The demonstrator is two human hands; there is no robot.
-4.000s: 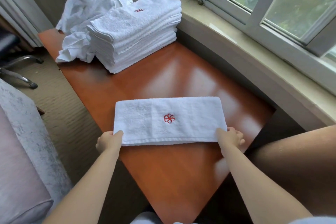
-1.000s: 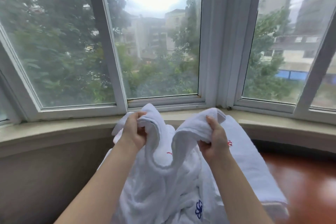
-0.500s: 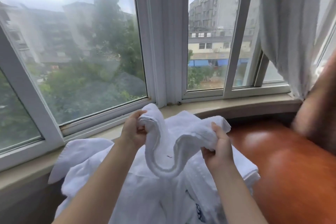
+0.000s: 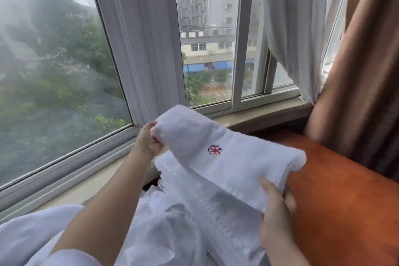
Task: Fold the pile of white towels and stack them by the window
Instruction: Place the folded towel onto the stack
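A white towel (image 4: 233,157) with a red flower mark hangs stretched in the air in front of the window. My left hand (image 4: 149,141) pinches its far left corner. My right hand (image 4: 276,207) grips its near right edge, fingers curled under the cloth. Below it lies the stack of folded towels (image 4: 194,188), partly hidden by the held towel. A loose heap of white towels (image 4: 151,233) fills the lower middle and left.
The orange-brown wooden table (image 4: 345,201) shows on the right. A pale window sill (image 4: 259,117) runs behind the towels under the window frame (image 4: 151,49). A white sheer curtain (image 4: 287,28) and a brown curtain (image 4: 367,71) hang at the right.
The towel that sagged bunched between my hands is now pulled out flat, its flower mark facing up. My right hand has moved lower and to the right. The view has turned right.
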